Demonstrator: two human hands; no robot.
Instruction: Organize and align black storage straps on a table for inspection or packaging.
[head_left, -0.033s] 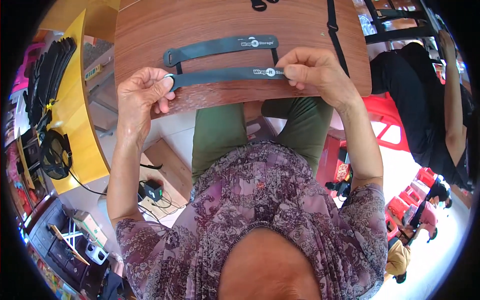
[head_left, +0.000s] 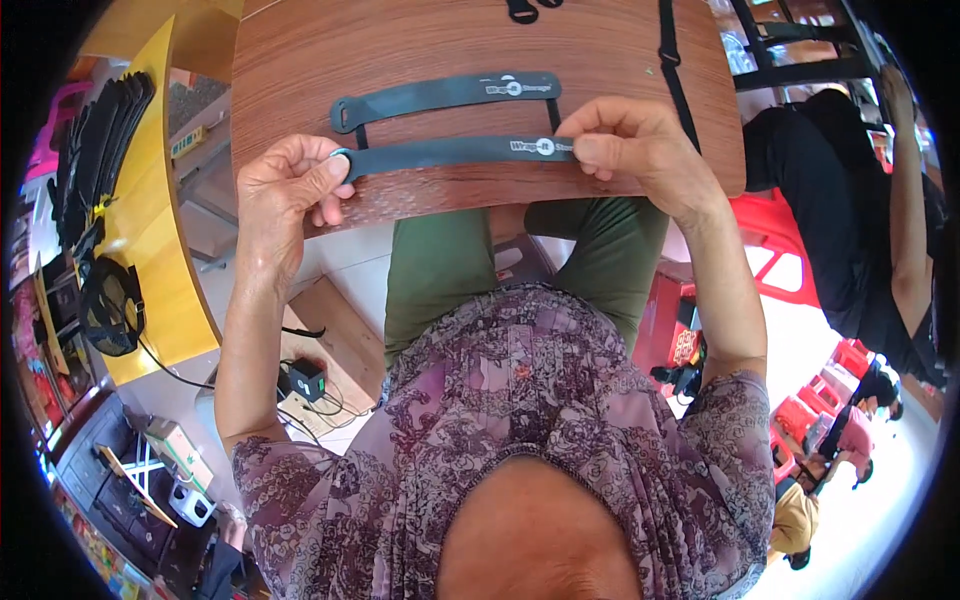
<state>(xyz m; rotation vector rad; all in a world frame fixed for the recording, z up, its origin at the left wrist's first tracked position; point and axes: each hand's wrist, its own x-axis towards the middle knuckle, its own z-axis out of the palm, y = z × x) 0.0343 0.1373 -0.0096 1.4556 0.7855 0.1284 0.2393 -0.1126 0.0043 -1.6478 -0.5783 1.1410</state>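
Between my two hands a dark grey strap (head_left: 440,153) with white print near its right end is stretched out just above the table's near edge. My left hand (head_left: 290,185) pinches its left end between thumb and fingers. At the other end my right hand (head_left: 632,150) grips the strap, its thumb on top and covering part of the print. A second, matching grey strap (head_left: 430,98) lies flat on the brown wooden table (head_left: 450,40), just beyond the held one. It has a slotted loop at its left end, and thin black strips show below it.
Near the table's right side lies a long black strap with a buckle (head_left: 669,55); black loops (head_left: 522,12) sit at the far edge. A yellow table (head_left: 160,260) on the left carries a pile of black straps (head_left: 110,130) and a black fan (head_left: 108,305). A person in black (head_left: 825,200) is at the right.
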